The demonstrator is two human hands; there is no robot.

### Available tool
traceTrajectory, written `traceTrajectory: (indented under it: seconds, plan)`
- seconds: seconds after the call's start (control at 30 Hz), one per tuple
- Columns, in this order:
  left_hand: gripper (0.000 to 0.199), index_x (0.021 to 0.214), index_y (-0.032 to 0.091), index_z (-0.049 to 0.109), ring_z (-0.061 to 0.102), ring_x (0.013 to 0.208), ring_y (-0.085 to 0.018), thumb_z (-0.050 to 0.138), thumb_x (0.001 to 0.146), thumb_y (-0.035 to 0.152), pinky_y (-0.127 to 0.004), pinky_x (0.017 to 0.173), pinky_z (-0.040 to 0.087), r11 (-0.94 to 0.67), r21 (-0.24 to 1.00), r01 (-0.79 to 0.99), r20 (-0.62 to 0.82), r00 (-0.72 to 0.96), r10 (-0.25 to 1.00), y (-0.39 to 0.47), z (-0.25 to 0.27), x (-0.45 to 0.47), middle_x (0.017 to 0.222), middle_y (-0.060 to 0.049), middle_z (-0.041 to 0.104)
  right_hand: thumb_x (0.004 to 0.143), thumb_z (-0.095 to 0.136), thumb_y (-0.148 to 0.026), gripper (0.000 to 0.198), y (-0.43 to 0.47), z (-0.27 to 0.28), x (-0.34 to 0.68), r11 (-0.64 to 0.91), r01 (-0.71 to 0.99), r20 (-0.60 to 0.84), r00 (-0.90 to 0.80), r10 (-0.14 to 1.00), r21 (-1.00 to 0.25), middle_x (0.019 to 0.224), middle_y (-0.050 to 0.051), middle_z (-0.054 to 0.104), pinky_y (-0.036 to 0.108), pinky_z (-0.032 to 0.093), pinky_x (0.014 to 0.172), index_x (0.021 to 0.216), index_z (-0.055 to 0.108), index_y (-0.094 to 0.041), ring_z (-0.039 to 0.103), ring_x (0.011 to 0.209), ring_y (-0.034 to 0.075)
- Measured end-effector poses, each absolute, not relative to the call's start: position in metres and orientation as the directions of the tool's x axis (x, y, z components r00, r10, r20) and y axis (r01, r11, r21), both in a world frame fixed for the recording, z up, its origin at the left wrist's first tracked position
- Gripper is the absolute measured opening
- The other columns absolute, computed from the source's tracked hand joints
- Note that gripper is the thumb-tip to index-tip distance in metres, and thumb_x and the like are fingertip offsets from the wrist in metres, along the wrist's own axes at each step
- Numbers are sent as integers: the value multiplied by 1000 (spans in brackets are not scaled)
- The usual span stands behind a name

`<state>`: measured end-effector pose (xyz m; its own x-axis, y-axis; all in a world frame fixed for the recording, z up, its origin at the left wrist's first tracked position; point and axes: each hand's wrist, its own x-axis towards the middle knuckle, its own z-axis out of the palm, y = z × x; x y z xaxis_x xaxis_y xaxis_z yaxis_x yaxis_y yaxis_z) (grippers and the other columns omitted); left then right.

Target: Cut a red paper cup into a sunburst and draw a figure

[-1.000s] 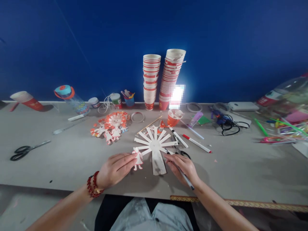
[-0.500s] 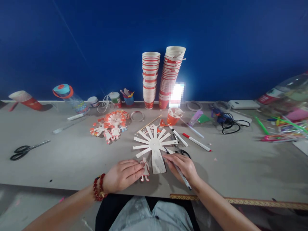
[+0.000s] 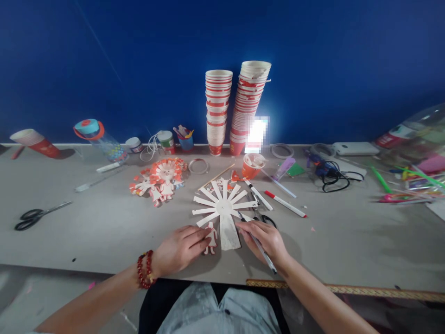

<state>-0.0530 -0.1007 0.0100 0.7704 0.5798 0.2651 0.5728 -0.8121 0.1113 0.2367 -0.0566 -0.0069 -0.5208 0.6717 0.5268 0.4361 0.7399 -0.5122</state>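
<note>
A white paper doll (image 3: pixel 211 238) with red trim lies on the table, its left side under the fingers of my left hand (image 3: pixel 181 248). The fingers are pressed together on it; the thumb is hidden. My right hand (image 3: pixel 266 239) is closed around a pen (image 3: pixel 262 253), its tip pointing up and left. Between the hands a cut-open paper cup (image 3: pixel 224 208) lies flat, with narrow white strips fanned out around its round base. One wide strip (image 3: pixel 229 234) points towards me, just right of the doll. Scissors (image 3: pixel 267 220) lie partly behind my right hand.
Two tall paper cup stacks (image 3: pixel 219 111) stand against the blue wall. A cup with scraps (image 3: pixel 253 166) and markers (image 3: pixel 285 204) lie beyond the fan. Finished cut-outs (image 3: pixel 167 176) sit left. Other scissors (image 3: pixel 38 215) lie far left; cables (image 3: pixel 333 178) are right.
My left hand has moved the paper doll slightly up and right, closer to the wide strip. The right hand with the pen has stayed nearly still. The view has shifted a little.
</note>
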Motion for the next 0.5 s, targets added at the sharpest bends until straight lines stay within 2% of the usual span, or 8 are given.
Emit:
traceTrajectory:
  seconds: [0.1,0.2,0.33,0.5]
  plan:
    - [40,130,9,49,61,111,-22,46,91,11,-37,95,53,-792,200,577,301,733,610,-102,13,-54,131,-16,60,87,51,-6,34,-56,-7,237,739,438,524,-523,672,-512,90,4,74,26,54,73,114,63,-23,70,78,16]
    - [41,128,11,48,63,110,-21,43,87,7,-35,93,54,-772,261,580,375,676,634,-104,13,-56,124,-16,64,87,51,-6,33,-56,-8,237,742,445,526,-524,670,-502,88,4,73,26,54,72,113,64,-23,70,77,17]
    - [35,118,14,53,67,100,-20,42,86,6,-33,86,56,-782,241,575,467,638,613,-107,13,-60,112,-14,70,88,51,-6,33,-55,-8,237,748,438,526,-534,662,-498,88,4,74,26,54,71,114,63,-23,70,76,17]
    - [26,106,14,56,68,91,-20,45,84,7,-34,82,57,-775,223,592,491,618,613,-109,11,-63,103,-12,72,88,51,-6,32,-55,-7,236,748,436,517,-543,662,-500,87,4,73,26,53,70,113,62,-23,70,75,17]
